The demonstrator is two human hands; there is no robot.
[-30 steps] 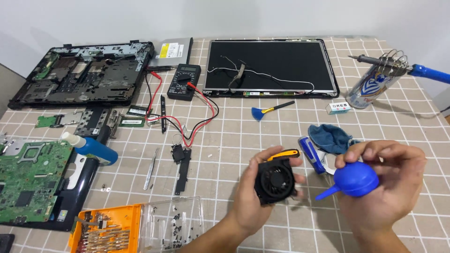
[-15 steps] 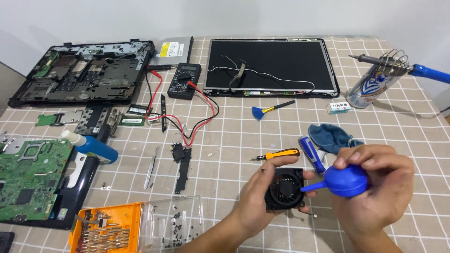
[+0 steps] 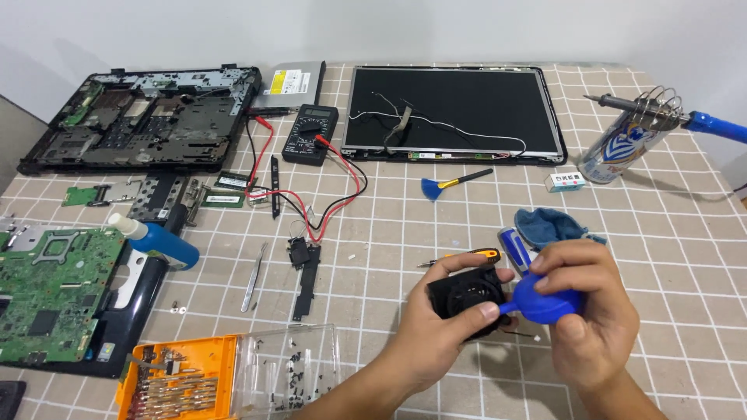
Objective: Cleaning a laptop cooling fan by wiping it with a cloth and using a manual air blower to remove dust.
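My left hand [image 3: 436, 330] grips a small black cooling fan [image 3: 465, 294] just above the checked tablecloth, thumb across its front. My right hand [image 3: 593, 319] squeezes a blue rubber air blower [image 3: 541, 299], whose nozzle points left at the fan's edge. The two hands are close together at the lower right. Just behind the fan lie an orange-handled screwdriver [image 3: 467, 256] and a blue-handled tool [image 3: 513, 247].
A blue cloth [image 3: 549, 225] lies behind my right hand. Left: green circuit board [image 3: 48, 288], blue bottle [image 3: 156, 241], tweezers [image 3: 254, 276], orange bit case [image 3: 179, 381] with a clear screw tray [image 3: 284, 367]. Back: laptop base [image 3: 144, 117], multimeter [image 3: 310, 134] with leads, screen panel [image 3: 455, 113], small brush [image 3: 450, 183], soldering iron [image 3: 661, 113] on a can.
My left hand has brought the fan rightward and lower, uncovering the orange screwdriver. My right hand has turned the blower so its nozzle meets the fan.
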